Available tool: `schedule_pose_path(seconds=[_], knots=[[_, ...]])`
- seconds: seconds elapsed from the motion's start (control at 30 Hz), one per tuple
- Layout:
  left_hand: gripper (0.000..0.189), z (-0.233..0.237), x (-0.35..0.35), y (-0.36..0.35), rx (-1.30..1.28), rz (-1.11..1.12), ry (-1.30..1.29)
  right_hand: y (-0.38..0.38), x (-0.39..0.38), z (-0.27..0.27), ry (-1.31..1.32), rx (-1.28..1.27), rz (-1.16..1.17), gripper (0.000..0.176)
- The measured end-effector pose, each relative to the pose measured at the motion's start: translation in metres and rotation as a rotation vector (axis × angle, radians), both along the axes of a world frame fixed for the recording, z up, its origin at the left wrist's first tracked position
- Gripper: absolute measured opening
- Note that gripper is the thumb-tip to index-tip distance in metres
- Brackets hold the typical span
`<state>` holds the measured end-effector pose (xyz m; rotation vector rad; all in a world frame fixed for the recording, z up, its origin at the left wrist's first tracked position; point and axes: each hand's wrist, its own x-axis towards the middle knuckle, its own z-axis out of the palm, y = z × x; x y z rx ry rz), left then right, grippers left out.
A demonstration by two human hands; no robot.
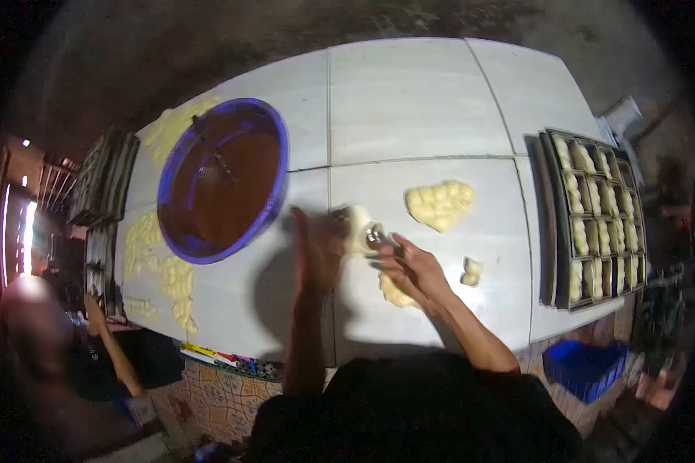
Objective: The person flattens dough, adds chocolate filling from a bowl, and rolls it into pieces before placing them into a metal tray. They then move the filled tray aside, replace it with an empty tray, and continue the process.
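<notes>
My left hand [316,251] is raised over the table, its thumb apart and its fingers smeared by motion. A pale piece of dough [358,228] is at those fingers and seems held there. Closed round a shiny metal utensil [374,236], perhaps a spoon, my right hand [415,272] meets the dough from the right. Partly hidden below that hand is a flat dough piece [394,292]. A clustered mound of dough pieces [440,204] lies farther up, and a small dough lump [472,272] sits to the right.
A purple basin [280,181] with brown filling [228,193] and a utensil stands left. More dough [177,285] lies along the left side. Dough-filled compartment trays [604,220] are at right, above a blue crate [587,366] on the floor. Another person's arm [116,351] shows at left.
</notes>
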<state>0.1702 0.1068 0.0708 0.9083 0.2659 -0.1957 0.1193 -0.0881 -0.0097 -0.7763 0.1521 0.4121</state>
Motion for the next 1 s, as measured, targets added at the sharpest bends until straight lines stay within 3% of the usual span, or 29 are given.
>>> schedule_pose_path(seconds=[0.07, 0.1, 0.13, 0.17, 0.23, 0.27, 0.37, 0.4, 0.43, 0.5, 0.53, 0.6, 0.63, 0.7, 0.77, 0.8, 0.9, 0.93, 1.0], knots=[[0.084, -0.021, -0.03, -0.032, -0.275, -0.189, 0.124, -0.005, -0.003, -0.002, 0.108, 0.007, -0.034, 0.035], [0.081, -0.024, -0.042, -0.05, -0.084, -0.017, 0.174, -0.003, -0.008, -0.002, 0.157, 0.018, -0.048, 0.029], [0.076, -0.027, -0.055, -0.062, 0.044, -0.013, 0.143, 0.002, -0.014, 0.003, 0.106, -0.065, -0.239, 0.02], [0.07, -0.029, -0.064, -0.069, 0.169, -0.007, 0.105, -0.002, -0.021, 0.007, 0.07, -0.147, -0.237, 0.021], [0.059, -0.02, -0.081, -0.077, 0.044, -0.093, 0.09, -0.008, -0.037, 0.016, -0.519, -0.81, -0.286, 0.025], [0.054, -0.017, -0.089, -0.079, -0.014, -0.136, 0.086, -0.014, -0.047, 0.025, -0.659, -1.059, -0.207, 0.033], [0.037, -0.04, -0.11, -0.078, 0.409, -0.251, -0.208, -0.033, -0.063, 0.028, -0.877, -1.131, -0.219, 0.032], [0.03, -0.038, -0.112, -0.08, 0.769, -0.176, -0.546, -0.042, -0.065, 0.035, -0.83, -1.062, -0.2, 0.032], [0.029, -0.035, -0.117, -0.084, 0.617, -0.197, -0.451, -0.044, -0.068, 0.045, -0.797, -1.022, -0.306, 0.026], [0.029, -0.029, -0.127, -0.094, 0.319, -0.238, -0.254, -0.049, -0.073, 0.035, -0.556, -0.595, -0.406, 0.024], [0.026, -0.038, -0.126, -0.095, 0.418, -0.26, -0.318, -0.052, -0.076, 0.035, -0.58, -0.634, -0.334, 0.024], [0.025, -0.032, -0.132, -0.099, 0.535, -0.291, -0.191, -0.058, -0.087, 0.043, -0.623, -0.712, -0.187, 0.024], [0.025, -0.029, -0.134, -0.102, 0.593, -0.307, -0.129, -0.057, -0.095, 0.06, -0.755, -0.928, -0.172, 0.025], [0.023, -0.044, -0.136, -0.108, 0.512, -0.287, -0.11, -0.065, -0.102, 0.046, -0.812, -1.0, -0.152, 0.026], [0.022, -0.058, -0.143, -0.117, 0.427, -0.25, -0.112, -0.074, -0.107, 0.04, -0.55, -1.011, -0.05, 0.03], [0.021, -0.05, -0.145, -0.12, 0.505, -0.345, -0.067, -0.077, -0.111, 0.039, -0.413, -1.008, -0.005, 0.032], [0.028, -0.077, -0.144, -0.122, 0.729, -0.343, -0.526, -0.072, -0.113, 0.036, -0.54, -1.086, -0.383, 0.039], [0.046, -0.071, -0.146, -0.125, 0.518, -0.338, -0.505, -0.084, -0.115, 0.037, -0.415, -1.118, -0.144, 0.047], [0.051, -0.061, -0.141, -0.127, 0.389, -0.458, -0.471, -0.103, -0.116, 0.035, -0.194, -0.659, 0.177, 0.048]])
